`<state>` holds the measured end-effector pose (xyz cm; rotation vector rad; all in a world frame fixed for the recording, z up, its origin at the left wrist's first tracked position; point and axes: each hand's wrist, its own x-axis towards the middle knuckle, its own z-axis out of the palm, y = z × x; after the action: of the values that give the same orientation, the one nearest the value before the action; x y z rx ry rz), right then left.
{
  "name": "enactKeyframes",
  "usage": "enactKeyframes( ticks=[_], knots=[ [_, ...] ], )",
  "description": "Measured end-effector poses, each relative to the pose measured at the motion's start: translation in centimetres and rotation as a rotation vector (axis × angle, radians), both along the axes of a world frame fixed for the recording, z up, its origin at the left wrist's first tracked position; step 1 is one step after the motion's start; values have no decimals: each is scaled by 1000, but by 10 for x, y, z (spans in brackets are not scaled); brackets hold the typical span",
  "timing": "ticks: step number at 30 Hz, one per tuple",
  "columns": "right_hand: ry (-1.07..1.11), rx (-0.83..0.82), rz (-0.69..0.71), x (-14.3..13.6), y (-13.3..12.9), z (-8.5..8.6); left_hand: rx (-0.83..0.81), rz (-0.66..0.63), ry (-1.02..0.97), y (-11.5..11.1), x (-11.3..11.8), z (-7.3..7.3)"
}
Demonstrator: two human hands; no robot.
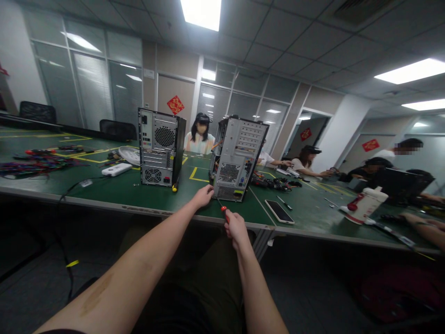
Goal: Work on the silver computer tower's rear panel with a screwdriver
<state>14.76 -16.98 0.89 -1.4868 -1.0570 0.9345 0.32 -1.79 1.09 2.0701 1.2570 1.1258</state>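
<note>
The case [238,160] is a grey metal tower standing upright near the table's [174,202] near edge, back panel facing near. Slot covers line its top, a perforated grille sits below them, and ports run down the right; wires show at its left side. The screwdriver [227,215], red-handled, slants far-left towards the case's lower left corner; tip contact is unclear.

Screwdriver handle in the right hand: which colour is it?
The screwdriver handle shows mainly red, seen in the head view.
</note>
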Motion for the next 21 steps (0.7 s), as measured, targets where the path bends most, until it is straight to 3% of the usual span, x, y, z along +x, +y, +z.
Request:
enactKeyframes(
  ticks=[4, 9, 18, 21],
  knots=[
    [209, -53, 125, 8, -2, 8, 12, 12, 1, 4, 2, -3],
    [197, -48, 123, 3, -4, 9, 25, 19, 2, 3, 1, -3],
    [-332, 83, -115, -14, -19, 4, 8, 7, -7, 2, 0, -2],
    [-736, 96, -153, -18, -27, 6, 4, 5, -6, 2, 0, -1]
  ],
)
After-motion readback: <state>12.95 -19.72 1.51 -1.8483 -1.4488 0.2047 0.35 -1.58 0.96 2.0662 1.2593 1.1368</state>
